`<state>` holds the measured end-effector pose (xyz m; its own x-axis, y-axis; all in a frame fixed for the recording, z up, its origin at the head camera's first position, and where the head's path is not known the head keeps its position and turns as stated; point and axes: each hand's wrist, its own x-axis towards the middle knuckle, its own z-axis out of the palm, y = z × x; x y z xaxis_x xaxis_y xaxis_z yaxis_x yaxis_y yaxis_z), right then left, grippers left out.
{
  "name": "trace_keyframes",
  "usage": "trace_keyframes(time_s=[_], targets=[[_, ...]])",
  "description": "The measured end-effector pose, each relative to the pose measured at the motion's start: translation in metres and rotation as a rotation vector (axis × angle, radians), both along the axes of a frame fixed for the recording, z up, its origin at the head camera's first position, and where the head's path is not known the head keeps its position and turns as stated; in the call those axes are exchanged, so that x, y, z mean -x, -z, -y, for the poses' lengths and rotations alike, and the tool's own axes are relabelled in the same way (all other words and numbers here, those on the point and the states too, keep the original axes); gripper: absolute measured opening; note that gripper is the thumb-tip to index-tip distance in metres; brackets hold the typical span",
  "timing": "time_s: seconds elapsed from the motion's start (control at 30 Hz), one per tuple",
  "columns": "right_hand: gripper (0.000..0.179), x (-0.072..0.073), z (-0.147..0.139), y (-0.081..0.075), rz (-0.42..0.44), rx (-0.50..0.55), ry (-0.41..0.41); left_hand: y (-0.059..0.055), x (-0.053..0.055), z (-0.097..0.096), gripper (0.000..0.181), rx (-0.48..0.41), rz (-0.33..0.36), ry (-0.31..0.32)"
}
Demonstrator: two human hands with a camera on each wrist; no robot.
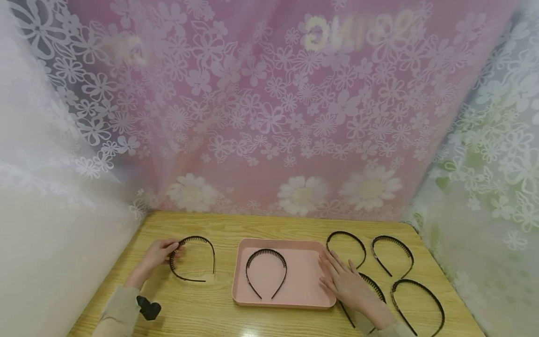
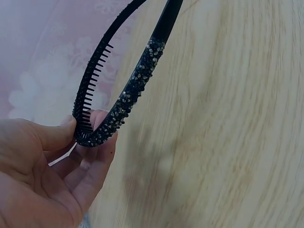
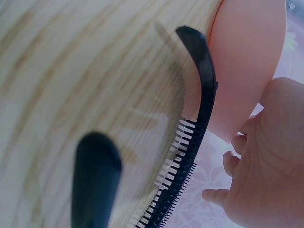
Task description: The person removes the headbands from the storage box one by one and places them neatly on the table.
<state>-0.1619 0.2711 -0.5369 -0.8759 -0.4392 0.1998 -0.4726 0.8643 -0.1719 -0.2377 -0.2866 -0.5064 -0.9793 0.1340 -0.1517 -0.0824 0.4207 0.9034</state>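
My left hand (image 1: 157,256) pinches a black toothed headband (image 1: 214,255) at the left of the table. The left wrist view shows thumb and fingers of the left hand (image 2: 42,175) at the bend of this headband (image 2: 128,97), which is studded with dark and pale stones. A pink tray (image 1: 305,281) lies mid-table with another black headband (image 1: 266,251) inside, its ends toward me. Straight fingers of my right hand (image 1: 347,283) rest at the tray's right rim. Beneath that arm a headband (image 1: 375,284) is partly hidden.
More black headbands lie at the right: one beside the tray's corner (image 1: 358,239), one farther back (image 1: 393,238) and one near the right edge (image 1: 440,304). Flowered curtains (image 1: 261,117) enclose the wooden table (image 1: 193,309) at the back and sides.
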Motion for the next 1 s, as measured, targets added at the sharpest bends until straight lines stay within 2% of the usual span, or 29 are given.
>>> trace_keyframes(time_s=[0.17, 0.3, 0.43, 0.53, 0.8, 1.0], targets=[[0.063, -0.001, -0.001, 0.0, -0.011, -0.011, -0.002, 0.007, 0.005, 0.01, 0.041, 0.022, 0.004, -0.013], [0.063, -0.001, 0.001, -0.006, 0.045, -0.015, 0.017, 0.007, 0.009, 0.016, 0.039, 0.041, -0.001, -0.038], [0.064, -0.002, 0.005, -0.012, 0.12, -0.031, 0.039, 0.004, 0.012, 0.021, 0.04, 0.117, -0.011, -0.033], [0.064, -0.003, 0.006, -0.015, 0.14, -0.04, 0.045, 0.002, 0.015, 0.023, 0.04, 0.176, -0.019, -0.023], [0.062, -0.003, 0.005, -0.012, 0.092, -0.019, 0.033, 0.005, 0.025, 0.032, 0.037, 0.34, -0.067, -0.01], [0.061, -0.003, 0.005, -0.009, 0.053, 0.001, 0.019, 0.007, 0.029, 0.034, 0.036, 0.371, -0.077, 0.006]])
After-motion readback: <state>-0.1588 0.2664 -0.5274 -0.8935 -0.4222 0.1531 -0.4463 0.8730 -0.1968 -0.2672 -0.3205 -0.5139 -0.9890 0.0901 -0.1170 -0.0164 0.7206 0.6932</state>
